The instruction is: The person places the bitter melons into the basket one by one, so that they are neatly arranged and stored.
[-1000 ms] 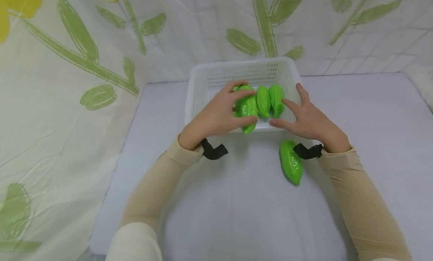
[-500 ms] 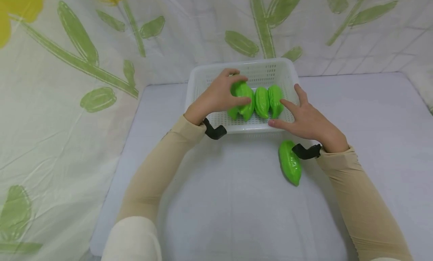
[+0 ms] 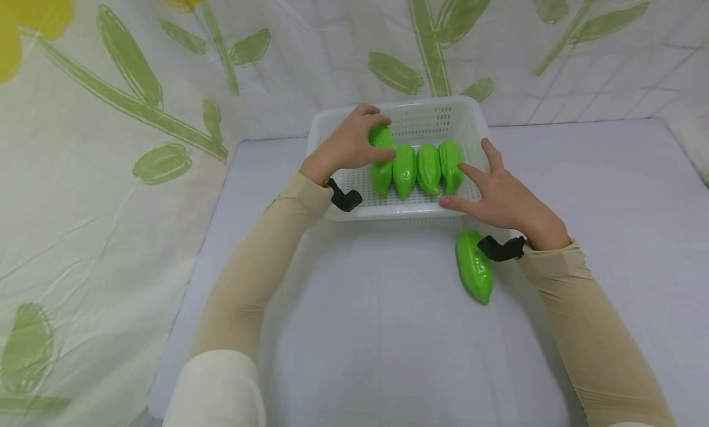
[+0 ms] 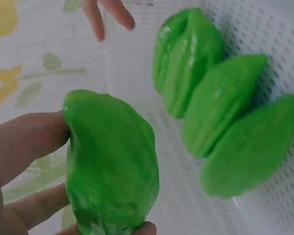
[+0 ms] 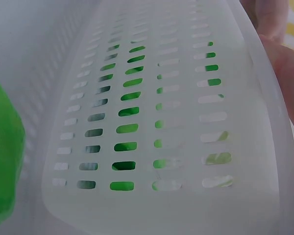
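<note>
A white perforated basket (image 3: pixel 399 214) stands at the table's far side. My left hand (image 3: pixel 348 143) is inside its left part, holding a glossy green star fruit (image 3: pixel 381 176) between thumb and fingers; in the left wrist view this held star fruit (image 4: pixel 112 161) looms close. To its right, three more star fruit (image 3: pixel 429 168) lie side by side in the basket. My right hand (image 3: pixel 509 196) is at the basket's right front corner, fingers spread and nothing gripped. In the right wrist view the basket wall (image 5: pixel 250 161) hides most of that hand.
Another star fruit (image 3: pixel 475 267) lies on the white table (image 3: pixel 382 328), in front of the basket and near my right wrist. A white curtain (image 3: pixel 310 51) printed with green leaves and yellow flowers hangs behind the table and along its left side.
My left hand lifted a star fruit over the basket's front rim, set it beside the other two, then shifted left onto another one. The right hand stayed nearly still.
</note>
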Demonstrator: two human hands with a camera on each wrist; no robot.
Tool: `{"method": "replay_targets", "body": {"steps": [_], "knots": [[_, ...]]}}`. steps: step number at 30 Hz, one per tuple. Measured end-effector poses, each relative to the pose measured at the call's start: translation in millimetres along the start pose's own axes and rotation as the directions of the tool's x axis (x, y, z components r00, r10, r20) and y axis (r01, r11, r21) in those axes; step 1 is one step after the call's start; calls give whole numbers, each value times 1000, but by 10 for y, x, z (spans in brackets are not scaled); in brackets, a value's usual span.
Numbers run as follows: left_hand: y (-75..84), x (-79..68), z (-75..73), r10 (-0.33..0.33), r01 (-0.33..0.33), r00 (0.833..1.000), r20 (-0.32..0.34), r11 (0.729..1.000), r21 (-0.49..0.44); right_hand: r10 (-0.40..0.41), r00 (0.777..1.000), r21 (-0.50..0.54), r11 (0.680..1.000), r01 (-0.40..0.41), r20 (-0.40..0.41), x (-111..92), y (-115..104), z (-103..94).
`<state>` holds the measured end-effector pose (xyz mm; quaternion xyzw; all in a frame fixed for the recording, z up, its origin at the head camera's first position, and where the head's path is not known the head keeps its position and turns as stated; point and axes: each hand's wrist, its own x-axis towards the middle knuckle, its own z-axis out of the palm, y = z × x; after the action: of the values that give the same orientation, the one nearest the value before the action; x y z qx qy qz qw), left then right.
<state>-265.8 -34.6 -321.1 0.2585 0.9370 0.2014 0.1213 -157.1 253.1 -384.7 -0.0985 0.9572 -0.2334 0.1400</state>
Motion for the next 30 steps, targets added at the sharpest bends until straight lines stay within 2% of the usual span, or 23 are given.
{"method": "replay_targets", "body": {"steps": [7,15,21,27,30], "knots": [[-160,104,-4,30,-33,997,67,999,39,-1,1000,-5,1000,1,-3,3,7,8],[-313,204,26,0,-11,991,136,997,80,-3,1000,-9,1000,3,-7,7,14,12],[-394,278,76,-42,28,984,174,996,82,-1,1000,-9,1000,1,-6,10,23,18],[-448,349,173,-123,101,967,225,989,106,-4,1000,-11,1000,4,-9,9,21,16],[-451,349,201,-142,119,961,236,987,108,-2,1000,-8,1000,2,-9,8,18,13]]}}
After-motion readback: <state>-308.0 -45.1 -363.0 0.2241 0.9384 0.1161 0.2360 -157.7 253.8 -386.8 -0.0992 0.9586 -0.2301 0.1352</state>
